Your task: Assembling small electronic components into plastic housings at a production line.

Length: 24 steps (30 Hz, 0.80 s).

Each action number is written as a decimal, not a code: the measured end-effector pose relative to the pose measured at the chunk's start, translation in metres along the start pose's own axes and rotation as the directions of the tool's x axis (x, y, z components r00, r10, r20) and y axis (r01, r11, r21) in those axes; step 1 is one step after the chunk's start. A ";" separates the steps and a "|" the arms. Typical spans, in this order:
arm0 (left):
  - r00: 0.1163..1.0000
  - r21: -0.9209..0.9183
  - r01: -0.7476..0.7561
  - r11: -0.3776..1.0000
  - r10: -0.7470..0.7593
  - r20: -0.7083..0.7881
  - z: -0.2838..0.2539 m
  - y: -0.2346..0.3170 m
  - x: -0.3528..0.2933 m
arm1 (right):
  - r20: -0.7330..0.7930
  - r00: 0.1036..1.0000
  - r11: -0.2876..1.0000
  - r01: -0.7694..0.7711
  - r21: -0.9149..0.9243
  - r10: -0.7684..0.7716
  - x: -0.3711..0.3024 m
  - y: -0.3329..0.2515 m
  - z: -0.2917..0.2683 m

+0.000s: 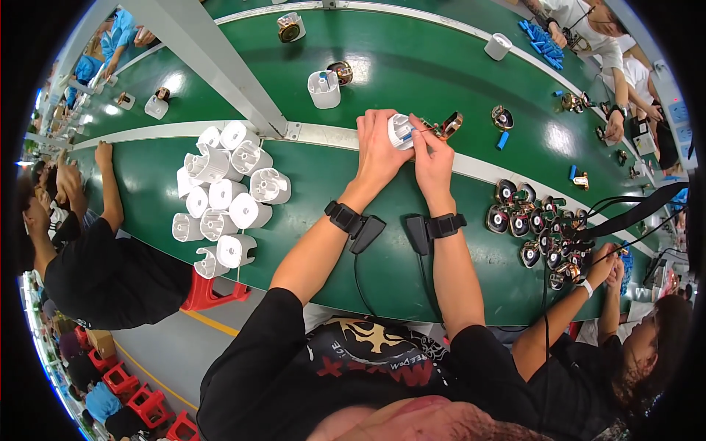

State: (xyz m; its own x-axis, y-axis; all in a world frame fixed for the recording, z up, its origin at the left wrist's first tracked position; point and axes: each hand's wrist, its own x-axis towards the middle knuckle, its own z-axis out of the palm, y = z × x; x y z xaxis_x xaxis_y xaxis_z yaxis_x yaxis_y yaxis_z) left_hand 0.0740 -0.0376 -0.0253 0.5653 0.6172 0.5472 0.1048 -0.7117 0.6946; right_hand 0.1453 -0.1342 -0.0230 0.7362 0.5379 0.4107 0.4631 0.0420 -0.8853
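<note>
My left hand [376, 143] is wrapped round a white plastic housing [398, 126], its open end tilted toward my right hand. At that opening, the closed fingers of my right hand [434, 156] pinch a small blue cylinder [409, 135], which is partly hidden by them. A round speaker unit [451, 126] with a small circuit board hangs just beyond the right fingers; its link to the cylinder is hard to make out. Both hands are held over the pale rail along the table's far side.
Several white housings [250, 211] are piled to my left. A cluster of speaker units [540, 224] lies to my right, near black cables [625, 213]. A slanted white post [220, 62] rises at the rail. Beyond lies a green belt [419, 62] with part-built units. Co-workers sit on both sides.
</note>
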 end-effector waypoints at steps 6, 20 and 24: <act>1.000 0.044 0.029 0.999 -0.029 -0.003 -0.001 0.000 0.000 | 0.098 0.986 0.990 -0.137 0.019 0.135 -0.003 -0.014 0.005; 0.936 -0.083 0.033 0.996 -0.002 0.353 -0.002 0.014 -0.009 | -0.033 0.897 0.776 -0.363 0.515 0.441 0.007 -0.008 0.004; 0.931 -0.095 -0.077 0.992 0.106 0.349 -0.006 0.009 -0.014 | 0.080 0.890 0.727 -0.416 0.546 0.448 0.010 -0.008 -0.007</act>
State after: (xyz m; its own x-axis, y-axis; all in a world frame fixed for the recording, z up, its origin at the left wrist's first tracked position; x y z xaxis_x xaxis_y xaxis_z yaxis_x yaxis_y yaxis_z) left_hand 0.0621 -0.0501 -0.0238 0.8227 0.3825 0.4205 -0.0178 -0.7220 0.6916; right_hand 0.1522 -0.1350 -0.0106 0.8234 0.5654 -0.0487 -0.2384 0.2668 -0.9338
